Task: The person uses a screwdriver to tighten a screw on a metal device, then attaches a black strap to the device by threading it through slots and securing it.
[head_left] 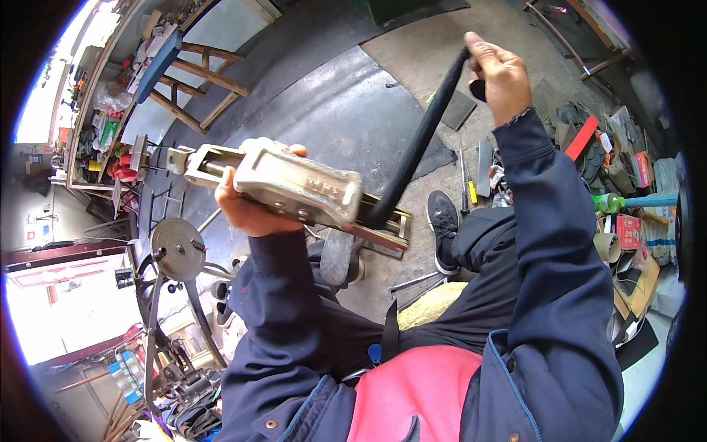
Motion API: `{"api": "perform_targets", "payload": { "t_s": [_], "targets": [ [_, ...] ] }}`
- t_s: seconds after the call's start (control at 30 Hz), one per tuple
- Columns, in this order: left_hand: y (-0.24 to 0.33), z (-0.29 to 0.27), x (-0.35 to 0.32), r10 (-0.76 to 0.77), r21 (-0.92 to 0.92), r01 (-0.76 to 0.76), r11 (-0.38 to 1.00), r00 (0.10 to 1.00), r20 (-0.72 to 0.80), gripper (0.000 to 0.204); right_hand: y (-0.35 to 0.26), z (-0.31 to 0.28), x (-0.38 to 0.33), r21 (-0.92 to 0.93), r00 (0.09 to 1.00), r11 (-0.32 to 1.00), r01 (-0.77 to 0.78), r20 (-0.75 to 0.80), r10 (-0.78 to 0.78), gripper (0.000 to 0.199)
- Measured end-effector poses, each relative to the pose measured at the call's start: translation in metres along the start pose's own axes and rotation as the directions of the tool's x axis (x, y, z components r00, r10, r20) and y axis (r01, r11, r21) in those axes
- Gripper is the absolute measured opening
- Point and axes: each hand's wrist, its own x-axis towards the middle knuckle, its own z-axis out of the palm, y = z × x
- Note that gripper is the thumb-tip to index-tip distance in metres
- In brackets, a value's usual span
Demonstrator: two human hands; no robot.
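My left hand [254, 206] is wrapped round a long, worn metal box-shaped mechanism [302, 180], fingers on its far side and thumb across its near edge. The piece is raised above my lap, its right end tilted down. It has a rounded pale housing, rivets along the side and a channel-like frame at both ends. From the right end a thick black strip [423, 140] runs up and to the right, nearly straight. My right hand [504, 77] pinches the strip's upper end between thumb and fingers. How the strip joins the mechanism cannot be made out.
A wooden stool with a blue seat [158, 66] stands far left. Nearer, at left, is a cranked machine with a round metal wheel [177, 249]. A yellow-handled screwdriver [473, 193] lies by my shoe [443, 228]. Boxes, a green bottle [607, 202] and tools crowd the right.
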Motion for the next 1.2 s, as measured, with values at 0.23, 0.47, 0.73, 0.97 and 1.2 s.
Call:
{"api": "perform_targets", "payload": {
  "t_s": [0.23,0.47,0.73,0.97,1.2],
  "targets": [
    [-0.013,0.043,0.010,0.036,-0.265,0.031,0.964,0.969,0.245,0.061,-0.030,0.036,-0.055,-0.075,0.959,0.997,-0.025,0.279,0.045,0.046],
    [-0.010,0.006,-0.002,0.070,-0.014,-0.069,0.998,0.995,0.075,0.058,-0.010,-0.022,0.012,-0.117,0.989,0.990,0.081,-0.113,-0.094,0.043],
    [-0.040,0.000,-0.013,-0.067,-0.016,0.065,0.998,0.970,-0.235,0.059,-0.013,-0.016,0.005,0.099,0.988,0.991,-0.086,-0.119,0.097,0.041],
    [-0.089,0.050,-0.019,-0.252,-0.242,0.225,0.944,0.963,-0.090,0.072,-0.036,0.007,-0.034,-0.144,0.989,0.989,-0.038,0.134,0.058,0.044],
    [-0.055,0.010,-0.009,-0.104,-0.125,0.083,0.989,0.979,-0.173,0.066,-0.006,-0.050,-0.004,-0.254,0.988,0.965,0.060,-0.122,-0.093,0.051]
  ]
}}
